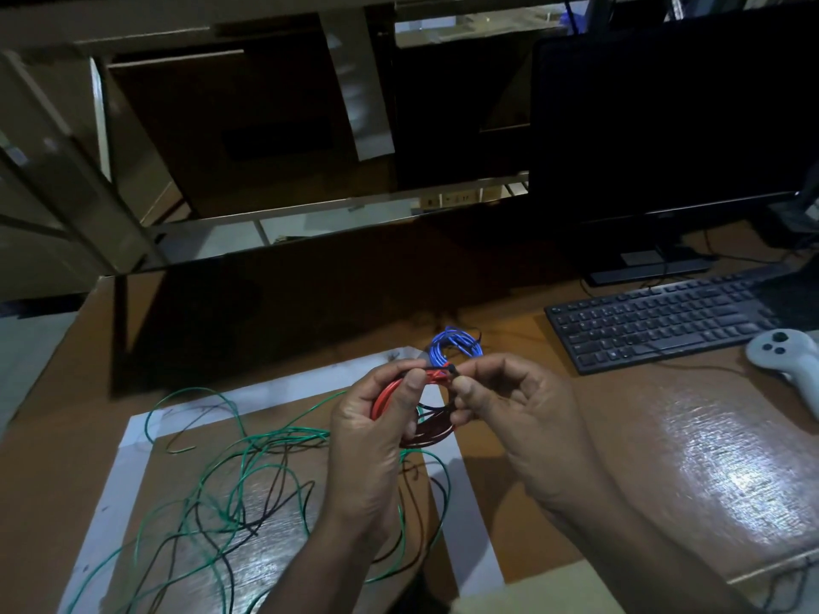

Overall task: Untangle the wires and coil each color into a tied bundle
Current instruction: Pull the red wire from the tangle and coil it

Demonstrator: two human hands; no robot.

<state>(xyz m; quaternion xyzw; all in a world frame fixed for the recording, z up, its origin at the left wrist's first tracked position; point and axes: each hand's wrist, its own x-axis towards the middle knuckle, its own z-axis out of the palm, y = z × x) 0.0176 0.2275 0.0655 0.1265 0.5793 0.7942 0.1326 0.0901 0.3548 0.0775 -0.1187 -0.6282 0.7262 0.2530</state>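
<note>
We see the red wire coil held upright above the desk, left hand and right hand fingers pinched on its top. Blue bundle lies behind; green wire and black wire sprawl left.

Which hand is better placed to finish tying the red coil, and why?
The right hand, probably: its fingertips pinch the wire end at the top of the red coil, while the left hand is wrapped around the coil and supports it.
</note>
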